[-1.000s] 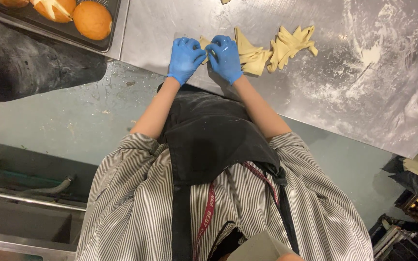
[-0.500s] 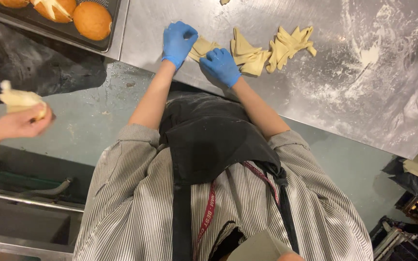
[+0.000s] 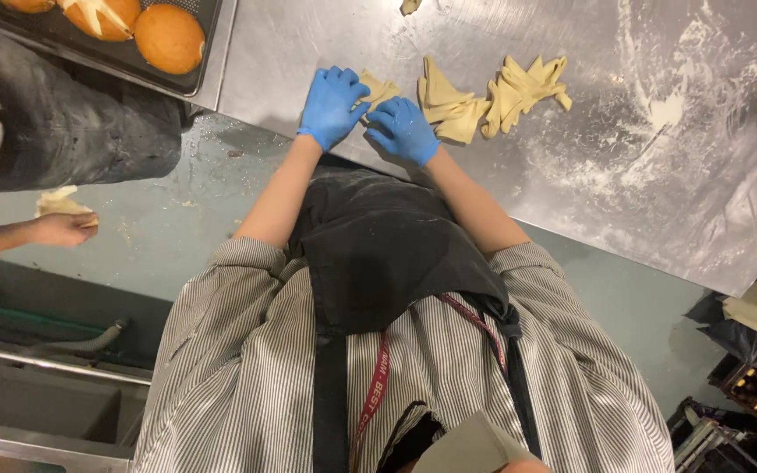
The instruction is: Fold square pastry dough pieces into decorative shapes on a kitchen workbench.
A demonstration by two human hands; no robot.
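Note:
Both my hands wear blue gloves and meet over a small folded piece of yellow dough (image 3: pixel 380 88) near the front edge of the steel table (image 3: pixel 624 201). My left hand (image 3: pixel 330 105) lies over the dough's left side with fingers on it. My right hand (image 3: pixel 405 130) pinches its lower right edge. Most of the piece is hidden under the gloves. Two more folded dough pieces, one (image 3: pixel 449 109) and another (image 3: pixel 523 88), lie just right of my hands.
A dark tray (image 3: pixel 208 52) with round golden buns (image 3: pixel 168 39) sits at the table's left end. A co-worker's hand (image 3: pixel 63 229) at far left holds a piece of dough (image 3: pixel 56 201). Flour is smeared over the table's right part (image 3: pixel 659 114). Crates (image 3: pixel 746 385) stand at lower right.
My hands spread apart along the dough half a second ago and have come back together on it. The co-worker's hand with dough came into view at left and has dropped lower.

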